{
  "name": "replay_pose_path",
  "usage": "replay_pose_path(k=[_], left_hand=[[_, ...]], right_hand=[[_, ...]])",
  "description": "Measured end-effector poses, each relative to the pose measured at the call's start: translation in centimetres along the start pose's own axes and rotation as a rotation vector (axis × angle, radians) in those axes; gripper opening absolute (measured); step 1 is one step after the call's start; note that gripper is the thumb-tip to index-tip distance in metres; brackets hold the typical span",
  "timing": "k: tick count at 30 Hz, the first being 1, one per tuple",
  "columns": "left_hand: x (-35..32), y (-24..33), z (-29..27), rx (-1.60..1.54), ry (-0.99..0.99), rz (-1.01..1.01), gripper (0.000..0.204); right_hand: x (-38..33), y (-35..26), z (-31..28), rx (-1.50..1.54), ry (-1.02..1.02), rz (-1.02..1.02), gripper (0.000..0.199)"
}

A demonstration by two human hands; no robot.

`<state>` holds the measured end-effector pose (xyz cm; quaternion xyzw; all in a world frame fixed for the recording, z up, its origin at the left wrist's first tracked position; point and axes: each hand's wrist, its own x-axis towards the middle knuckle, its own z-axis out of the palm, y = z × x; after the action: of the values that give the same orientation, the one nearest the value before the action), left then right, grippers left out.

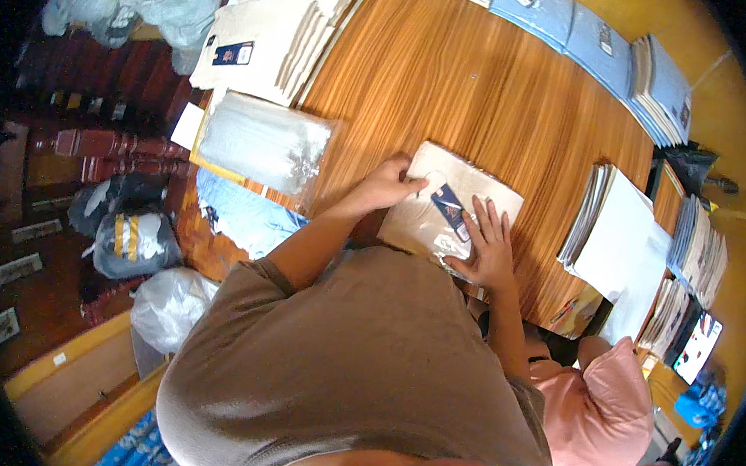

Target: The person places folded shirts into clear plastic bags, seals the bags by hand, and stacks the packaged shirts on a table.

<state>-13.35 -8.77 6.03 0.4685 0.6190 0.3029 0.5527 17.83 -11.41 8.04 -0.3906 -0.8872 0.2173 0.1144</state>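
PACK (429, 219): on table (400, 72), under both hands, neither nearer | BEARING: 4 o'clock from my left hand (384, 187), 10 from my right hand (490, 252) | SIDES: 1–7 o'clock, long axis unclear | LEFT: thumb on edge, pinch unclear | RIGHT: spread

From where I'm standing, the packet (418, 217) looks like cream cloth under shiny clear plastic, with a smooth card-looking tag (451, 210). Tabletop (416, 82) is streaky wood grain, slight sheen. Pile of bags (263, 141): super glossy plastic. Folded cream stack (265, 43): matt cloth, kinda textured.
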Motion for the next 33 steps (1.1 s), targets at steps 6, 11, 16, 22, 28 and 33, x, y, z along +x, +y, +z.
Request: replay_pose_path(k=[6,11,16,22,28,33], left_hand=[[1.5,-2.9,-0.5,-0.188,-0.175,0.086,0.035],[3.1,-0.7,-1.3,-0.248,-0.115,-0.079,0.034],[6.4,-2.6,-1.3,-0.174,-0.112,0.099,0.031],[6.4,0.1,-2.4,0.239,-0.121,0.763,0.048],[9.2,4.5,-6.5,0.263,-0.190,-0.009,0.045],[9.3,5.6,-5.7,0.463,0.577,0.278,0.066]], right_hand=[[-0.2,-1.4,0.8,-0.022,0.048,0.052,0.101],[-0.1,-2.8,2.0,-0.114,0.080,0.155,0.104],[-0.1,-4.1,2.6,-0.164,0.034,0.161,0.105],[0.1,-4.0,4.3,-0.219,0.158,0.245,0.104],[3.7,-5.4,2.2,-0.149,0.154,0.241,0.089],[6.5,-0.3,0.1,-0.127,0.377,0.633,0.078]])
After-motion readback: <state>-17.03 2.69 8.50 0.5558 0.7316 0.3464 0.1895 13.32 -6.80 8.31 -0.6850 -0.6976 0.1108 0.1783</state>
